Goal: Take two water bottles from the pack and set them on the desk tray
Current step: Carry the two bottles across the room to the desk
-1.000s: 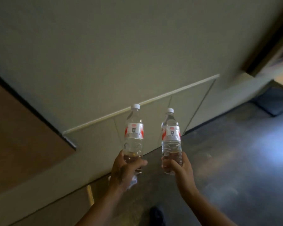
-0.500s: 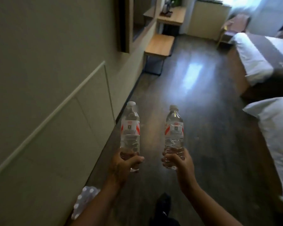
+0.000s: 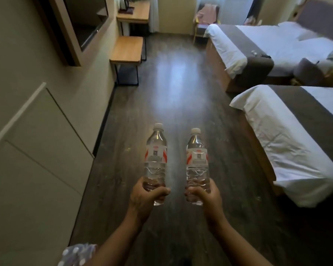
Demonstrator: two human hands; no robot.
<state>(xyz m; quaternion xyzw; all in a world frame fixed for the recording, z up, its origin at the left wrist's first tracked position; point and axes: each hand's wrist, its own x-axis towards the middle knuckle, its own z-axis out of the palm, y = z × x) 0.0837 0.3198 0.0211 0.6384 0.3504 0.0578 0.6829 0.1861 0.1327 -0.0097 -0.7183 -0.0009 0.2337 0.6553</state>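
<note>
Two clear water bottles with white caps and red-and-white labels stand upright in front of me. My left hand [image 3: 145, 198] grips the base of the left bottle [image 3: 155, 156]. My right hand [image 3: 207, 196] grips the base of the right bottle [image 3: 197, 160]. Both are held over the dark wood floor, a hand's width apart. Far ahead on the left stands a wooden desk [image 3: 136, 13] with a kettle on a dark tray [image 3: 126, 10]. No bottle pack is in view.
A grey panelled wall [image 3: 37, 131] runs along my left, with a low wooden bench [image 3: 127, 49] ahead against it. Two beds with white sheets [image 3: 288, 139] [image 3: 258, 45] fill the right side. A corridor of floor [image 3: 177, 89] lies between them.
My view has swung from facing the wall to looking down the room. Both hands keep their bottles upright in front of me; the desk and the beds have come into sight.
</note>
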